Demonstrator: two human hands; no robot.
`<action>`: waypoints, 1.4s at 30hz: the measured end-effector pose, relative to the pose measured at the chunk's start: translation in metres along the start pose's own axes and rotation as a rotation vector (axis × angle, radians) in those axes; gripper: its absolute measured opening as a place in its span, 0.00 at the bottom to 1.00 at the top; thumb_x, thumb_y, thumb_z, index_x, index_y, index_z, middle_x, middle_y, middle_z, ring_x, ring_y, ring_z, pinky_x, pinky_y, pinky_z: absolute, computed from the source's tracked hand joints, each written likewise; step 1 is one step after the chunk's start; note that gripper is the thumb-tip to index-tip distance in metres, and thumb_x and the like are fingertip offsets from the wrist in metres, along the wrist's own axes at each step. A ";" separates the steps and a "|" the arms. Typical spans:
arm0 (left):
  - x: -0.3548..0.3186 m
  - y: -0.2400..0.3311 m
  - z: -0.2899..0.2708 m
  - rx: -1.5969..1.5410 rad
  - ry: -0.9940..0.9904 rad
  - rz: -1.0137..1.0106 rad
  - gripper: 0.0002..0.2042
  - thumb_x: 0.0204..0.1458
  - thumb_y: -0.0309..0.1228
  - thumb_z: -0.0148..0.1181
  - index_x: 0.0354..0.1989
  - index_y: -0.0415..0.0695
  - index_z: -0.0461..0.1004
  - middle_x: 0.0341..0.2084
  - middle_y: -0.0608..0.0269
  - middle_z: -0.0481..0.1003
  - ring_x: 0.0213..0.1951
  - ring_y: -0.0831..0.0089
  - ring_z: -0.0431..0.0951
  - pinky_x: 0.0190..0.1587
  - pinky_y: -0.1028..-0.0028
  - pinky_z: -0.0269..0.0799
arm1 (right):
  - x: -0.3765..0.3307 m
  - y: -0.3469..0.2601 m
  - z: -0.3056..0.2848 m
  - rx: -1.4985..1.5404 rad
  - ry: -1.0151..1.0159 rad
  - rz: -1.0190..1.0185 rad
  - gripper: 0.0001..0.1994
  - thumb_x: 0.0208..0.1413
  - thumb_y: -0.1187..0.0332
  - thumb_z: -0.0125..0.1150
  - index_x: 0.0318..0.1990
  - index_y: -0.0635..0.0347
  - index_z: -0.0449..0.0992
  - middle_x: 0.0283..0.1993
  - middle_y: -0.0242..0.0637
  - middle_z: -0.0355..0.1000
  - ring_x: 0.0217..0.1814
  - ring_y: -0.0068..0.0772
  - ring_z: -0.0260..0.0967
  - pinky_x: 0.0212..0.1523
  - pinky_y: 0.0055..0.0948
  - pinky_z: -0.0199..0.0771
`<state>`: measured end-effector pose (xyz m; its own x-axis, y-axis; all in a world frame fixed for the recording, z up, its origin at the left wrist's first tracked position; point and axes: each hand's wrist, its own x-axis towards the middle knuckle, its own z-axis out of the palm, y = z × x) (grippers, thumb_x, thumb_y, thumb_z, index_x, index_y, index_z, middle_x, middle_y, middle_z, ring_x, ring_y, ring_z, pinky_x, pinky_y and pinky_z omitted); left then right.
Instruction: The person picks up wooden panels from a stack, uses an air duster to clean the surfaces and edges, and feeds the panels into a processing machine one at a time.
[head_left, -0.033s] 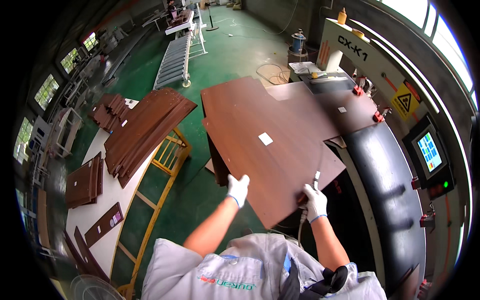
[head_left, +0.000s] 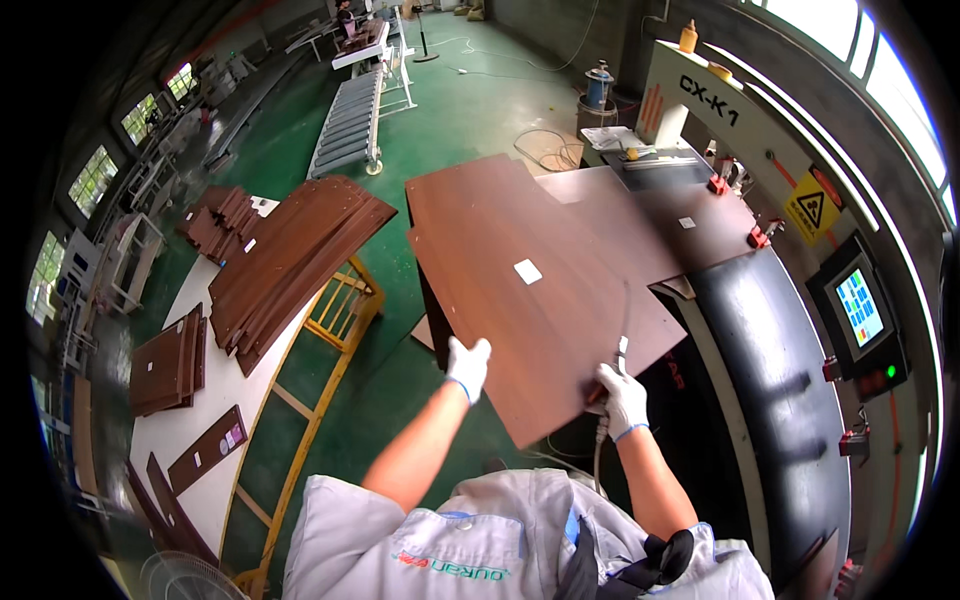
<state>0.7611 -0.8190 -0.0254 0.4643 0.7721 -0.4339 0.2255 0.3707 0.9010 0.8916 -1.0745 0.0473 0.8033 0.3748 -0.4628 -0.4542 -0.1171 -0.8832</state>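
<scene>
The brown panel (head_left: 520, 310) is met at its left edge by the left hand (head_left: 468, 367), grip indiscernible; a hosed tool (head_left: 597, 395) is grasped by the outstretched right hand (head_left: 625, 400).

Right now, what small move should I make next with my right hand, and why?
Perhaps sweep the slim-nozzled hand tool gently across the large brown panel. Your gloved right hand already grips it, with the nozzle pointing away from you over the panel, and your gloved left hand is at the panel's left edge, seemingly placed to steady it.
</scene>
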 end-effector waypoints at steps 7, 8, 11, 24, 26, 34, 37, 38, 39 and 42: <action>0.099 0.052 -0.050 0.958 0.200 0.165 0.52 0.55 0.51 0.61 0.76 0.39 0.32 0.68 0.35 0.59 0.63 0.39 0.67 0.64 0.50 0.66 | 0.053 0.010 0.101 -0.004 -0.255 0.266 0.13 0.62 0.58 0.61 0.31 0.56 0.70 0.23 0.37 0.72 0.14 0.26 0.63 0.14 0.26 0.55; 0.121 0.010 -0.070 0.841 0.168 0.171 0.53 0.56 0.53 0.60 0.76 0.42 0.27 0.69 0.38 0.58 0.62 0.39 0.69 0.65 0.50 0.64 | 0.049 0.017 0.109 -0.203 -0.319 0.243 0.14 0.63 0.58 0.60 0.30 0.57 0.71 0.23 0.36 0.73 0.14 0.26 0.63 0.14 0.26 0.57; 0.110 0.018 -0.084 0.559 0.061 0.062 0.47 0.60 0.45 0.57 0.76 0.41 0.29 0.69 0.36 0.58 0.66 0.42 0.66 0.66 0.56 0.63 | 0.035 0.020 0.118 -0.506 -0.420 0.121 0.14 0.64 0.58 0.58 0.31 0.59 0.74 0.24 0.35 0.75 0.15 0.24 0.65 0.16 0.25 0.61; 0.112 -0.081 -0.424 -0.736 0.164 -0.232 0.11 0.61 0.34 0.51 0.24 0.54 0.63 0.16 0.67 0.62 0.16 0.72 0.65 0.15 0.72 0.52 | 0.016 -0.013 0.281 -0.862 -1.023 0.140 0.08 0.62 0.70 0.57 0.39 0.66 0.78 0.30 0.26 0.72 0.32 0.17 0.66 0.33 0.26 0.68; 0.114 -0.102 -0.515 -0.882 0.213 -0.156 0.09 0.61 0.35 0.50 0.28 0.53 0.64 0.21 0.64 0.65 0.21 0.68 0.66 0.20 0.70 0.56 | 0.015 -0.008 0.321 -0.945 -1.032 0.192 0.14 0.64 0.64 0.63 0.46 0.68 0.77 0.34 0.22 0.72 0.35 0.15 0.65 0.35 0.22 0.67; 0.109 -0.081 -0.901 -1.281 0.901 0.212 0.18 0.66 0.41 0.44 0.56 0.43 0.68 0.51 0.51 0.75 0.50 0.55 0.78 0.54 0.58 0.76 | -0.033 0.094 0.512 -1.055 -0.884 0.111 0.14 0.63 0.63 0.60 0.30 0.65 0.78 0.25 0.27 0.72 0.30 0.18 0.65 0.31 0.28 0.67; 0.135 -0.045 -0.976 -1.325 1.047 0.189 0.23 0.65 0.47 0.52 0.55 0.39 0.67 0.53 0.49 0.75 0.44 0.57 0.80 0.44 0.61 0.81 | -0.071 0.110 0.565 -1.077 -0.845 0.195 0.18 0.62 0.57 0.62 0.34 0.67 0.80 0.27 0.29 0.75 0.33 0.17 0.66 0.34 0.30 0.69; 0.129 -0.055 -1.004 -1.440 1.001 0.295 0.25 0.65 0.48 0.52 0.57 0.37 0.66 0.55 0.47 0.73 0.48 0.55 0.79 0.46 0.60 0.80 | -0.056 0.131 0.562 -1.224 -0.922 0.078 0.18 0.62 0.56 0.62 0.37 0.68 0.80 0.27 0.33 0.76 0.34 0.17 0.68 0.35 0.29 0.71; 0.132 -0.064 -1.029 -1.554 0.943 0.412 0.26 0.65 0.49 0.51 0.58 0.36 0.65 0.58 0.46 0.71 0.51 0.54 0.78 0.47 0.60 0.80 | -0.037 0.147 0.565 -1.365 -0.994 -0.054 0.19 0.61 0.56 0.63 0.40 0.68 0.80 0.28 0.38 0.78 0.35 0.18 0.70 0.37 0.29 0.72; 0.166 -0.045 -1.060 -1.718 1.088 0.291 0.28 0.66 0.47 0.50 0.62 0.34 0.61 0.58 0.43 0.71 0.56 0.51 0.76 0.51 0.56 0.80 | -0.091 0.114 0.611 -1.121 -0.776 0.146 0.19 0.62 0.55 0.62 0.40 0.67 0.79 0.28 0.41 0.77 0.35 0.19 0.71 0.37 0.31 0.72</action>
<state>-0.0800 -0.1602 -0.1354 -0.4081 0.5698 -0.7133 -0.9119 -0.2920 0.2885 0.5313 -0.5604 0.0350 0.1870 0.6656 -0.7225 0.3348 -0.7347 -0.5901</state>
